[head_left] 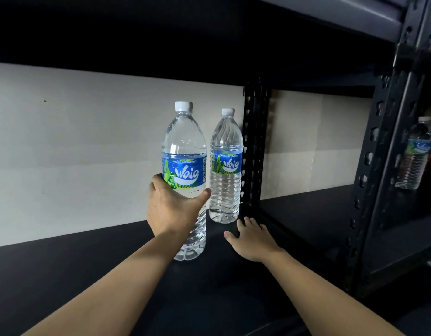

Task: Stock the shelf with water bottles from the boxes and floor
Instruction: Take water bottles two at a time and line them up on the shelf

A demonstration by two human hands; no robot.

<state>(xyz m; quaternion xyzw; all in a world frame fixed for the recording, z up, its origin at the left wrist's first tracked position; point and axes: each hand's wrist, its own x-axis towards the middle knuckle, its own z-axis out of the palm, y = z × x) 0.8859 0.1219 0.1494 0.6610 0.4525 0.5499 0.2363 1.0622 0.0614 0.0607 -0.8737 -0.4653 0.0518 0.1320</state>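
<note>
Both bare forearms stretched forward from the lower edge of the view, over the shelf (pixel 76 282).

Left hand (pixel 172 209) wrapped round the near bottle (pixel 185 151): thumb across the right side, fingers curled round the left, at the lower edge of the blue label and just below it. Bottle held upright, white cap on top, base down at the board; cannot tell whether touching it or just above it.

Right hand (pixel 254 238) laid palm down on the shelf, fingers straight and slightly spread, holding nothing. Fingertips just short of the far bottle (pixel 225 175), not touching it.

Further back on the same board, the far bottle: upright, same blue label and white cap, just right of the near bottle and just beside the black perforated post (pixel 254 141).

Shelf board dark and matte, running left to right. Behind it, a plain pale wall (pixel 76 141). Overhead, the dark underside of an upper shelf (pixel 161 32). Right of the black post, a second bay of the same rack with the same dark board. At the far right, beyond a grey front post (pixel 379 166), a third bottle (pixel 415 154), upright, dim and blurred.
</note>
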